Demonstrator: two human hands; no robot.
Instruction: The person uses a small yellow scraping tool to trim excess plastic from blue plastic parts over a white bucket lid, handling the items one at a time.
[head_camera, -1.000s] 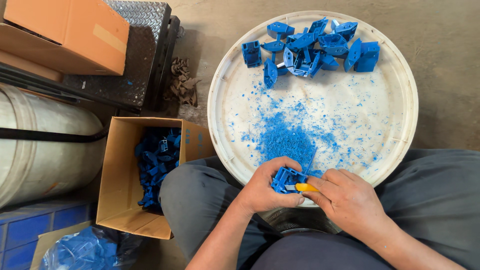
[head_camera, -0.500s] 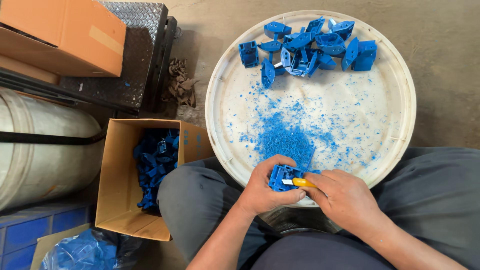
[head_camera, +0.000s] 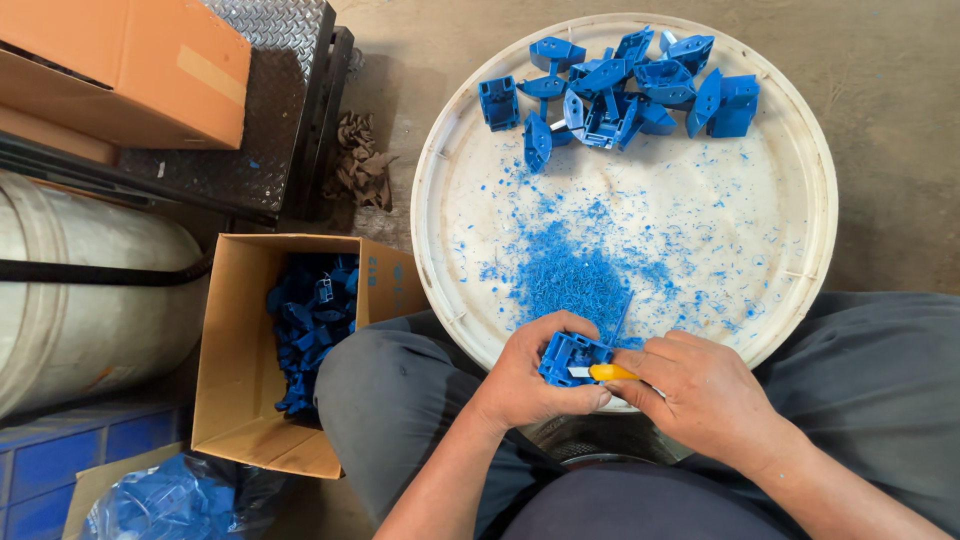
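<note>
Two hands meet at the near rim of the round white tray (head_camera: 800, 140), right over my lap, and that is where the room runs tight: my knees in grey trousers (head_camera: 400, 400) press up against the tray's edge on both sides. Across the tray the middle lies open, dusted with a heap of blue shavings (head_camera: 575, 280) just beyond my knuckles, and the far rim carries a pile of blue plastic parts (head_camera: 620, 85) crowded together and touching. To my left an open cardboard box (head_camera: 235, 400) stands beside my left knee, with more blue parts (head_camera: 310, 325) heaped against its right-hand wall. Behind it sit a dark checker-plate platform (head_camera: 260, 130) bearing a closed orange carton (head_camera: 130, 60), and a pale drum (head_camera: 80, 300) lying on its side with a black strap round it. A clear bag of blue pieces (head_camera: 170, 500) sits at the lower left corner. My left hand (head_camera: 530, 385) is curled tight round one blue plastic part (head_camera: 572, 357), thumb under it and fingers wrapped over the top, holding it just above the tray's near rim. My right hand (head_camera: 700, 395) is closed round a yellow-handled knife (head_camera: 608, 372), whose short blade touches the part's near face; a thin blue sliver (head_camera: 620, 320) stands up from the part.
</note>
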